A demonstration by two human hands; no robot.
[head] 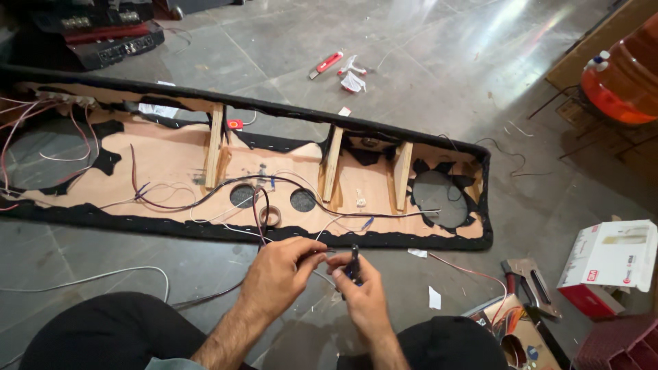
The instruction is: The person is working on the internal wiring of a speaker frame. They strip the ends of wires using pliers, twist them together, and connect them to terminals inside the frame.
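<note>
The left hand [281, 270] pinched a thin wire [322, 252] between thumb and fingers. The right hand [360, 291] was closed around a small dark tool [354, 260], its tip meeting the wire's end, just above the floor [425, 82]. Just beyond lay a long panel [171, 161] with round holes and loose wiring. A red knife [326, 64] lay farther off, pliers [524, 277] and a box [610, 257] to the right.

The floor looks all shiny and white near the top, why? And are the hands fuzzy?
In the head view, the grey floor throws back bright light, so pale glare streaks wash out its top right part. The left hand and right hand look slightly soft, while the long wooden panel stays fairly sharp. The picture's edges bend a little, as the panel's black rim curves.
</note>
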